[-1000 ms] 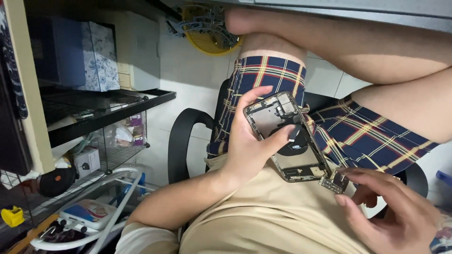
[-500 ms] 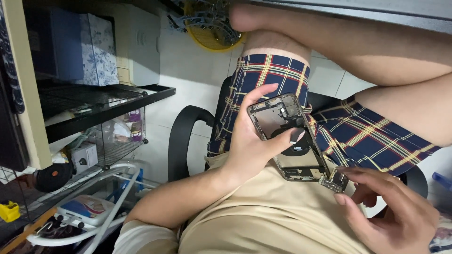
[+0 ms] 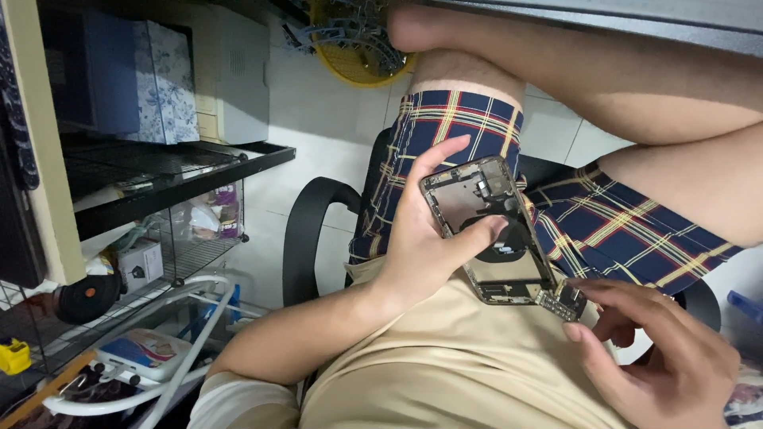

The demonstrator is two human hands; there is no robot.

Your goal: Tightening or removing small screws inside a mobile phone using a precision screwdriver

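Note:
My left hand (image 3: 419, 248) holds an opened phone chassis (image 3: 470, 199) tilted above my lap. Its inner side faces me, my thumb lies across its middle, and my fingers wrap behind it. Small dark parts sit at its top end. My right hand (image 3: 664, 361) is at the lower right with its fingers curled. Its fingertips touch a small connector piece (image 3: 561, 303) at the chassis's bottom end. Beneath are my plaid shorts (image 3: 620, 230) and beige shirt (image 3: 477, 365).
A black chair armrest (image 3: 305, 230) curves to the left of my lap. Further left, a black wire shelf (image 3: 179, 176) carries a blue floral box (image 3: 164, 79) and a white box (image 3: 242, 75). A yellow basket (image 3: 358, 49) hangs above. A dark desk edge (image 3: 636, 20) runs along the top right.
The view has shifted slightly. Both hands and the phone chassis stay almost where they were, with the right fingertips still at its bottom end.

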